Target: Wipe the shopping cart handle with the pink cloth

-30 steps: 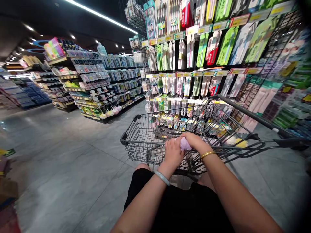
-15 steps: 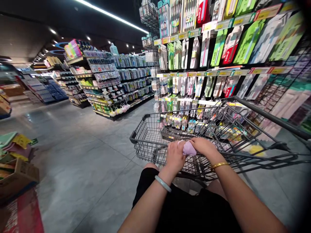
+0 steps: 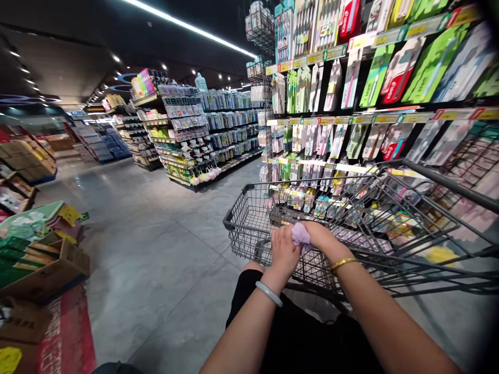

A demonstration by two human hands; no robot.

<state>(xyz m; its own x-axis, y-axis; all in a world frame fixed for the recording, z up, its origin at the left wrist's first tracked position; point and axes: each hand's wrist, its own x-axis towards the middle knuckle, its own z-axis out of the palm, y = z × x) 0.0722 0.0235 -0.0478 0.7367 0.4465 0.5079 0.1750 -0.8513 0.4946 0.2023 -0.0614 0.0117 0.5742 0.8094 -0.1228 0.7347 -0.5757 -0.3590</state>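
Note:
A crumpled lavender cloth [image 3: 301,235] is bunched between my two hands, above the near side of a dark wire shopping cart [image 3: 249,221]. My left hand [image 3: 284,250] is closed, its curled fingers against the cloth's left side. From the right, my right hand [image 3: 317,236] closes on the same cloth; its fingertips are hidden behind the cloth and my left hand. I cannot tell whether either hand also touches the cart. A pale bangle [image 3: 268,293] is on my left wrist and a gold bracelet [image 3: 343,264] on my right.
A tall rack of packaged toothbrushes [image 3: 374,78] stands just beyond the cart. Stocked shelves [image 3: 187,124] line the aisle further off. At the left, a cardboard box [image 3: 70,262] of goods stands beside a red-sided display [image 3: 74,327]. Grey floor [image 3: 156,234] lies between.
The view has swung slightly left, so the rack and cart sit further right and more of the left boxes shows. The cloth has shifted in my hands, and more of it shows.

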